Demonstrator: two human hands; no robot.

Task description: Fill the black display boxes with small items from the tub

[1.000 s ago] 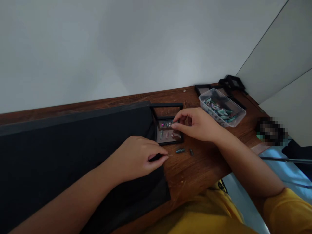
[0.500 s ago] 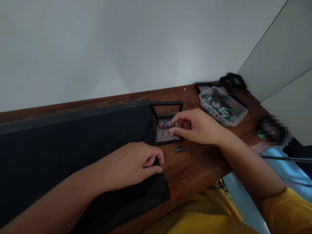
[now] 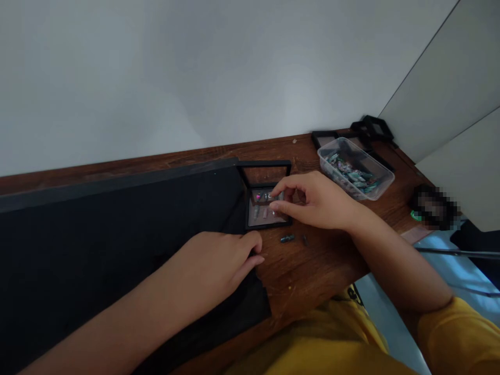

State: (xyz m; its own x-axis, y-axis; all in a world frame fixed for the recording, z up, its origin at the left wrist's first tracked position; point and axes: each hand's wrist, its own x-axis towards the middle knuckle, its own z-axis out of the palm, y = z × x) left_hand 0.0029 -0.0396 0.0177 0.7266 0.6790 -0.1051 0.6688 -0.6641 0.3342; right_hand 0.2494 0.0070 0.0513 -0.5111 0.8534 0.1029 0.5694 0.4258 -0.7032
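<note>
An open black case (image 3: 269,227) stands on the wooden table, its clear-windowed lid raised at the back. Several small shiny pieces (image 3: 257,211) lie inside it. Over the case's right side is my right hand (image 3: 312,200), thumb and forefinger apart, with nothing visible between them. My left hand (image 3: 226,260) rests on the black mat near the case's front left corner, fingers curled and thumb close to the forefinger; no object shows in it. Two small dark pieces, one a greenish stone (image 3: 287,238), lie on the wood in front of the case.
A clear plastic tub (image 3: 378,179) of greenish stones stands right of the case. Behind it are more black cases (image 3: 377,127). A black mat (image 3: 117,229) covers the left of the table (image 3: 312,265). A pale wall rises behind.
My left hand has turned, and its thumb and forefinger have come closer together. My right hand has stayed over the case nearly unchanged. The view has shifted slightly.
</note>
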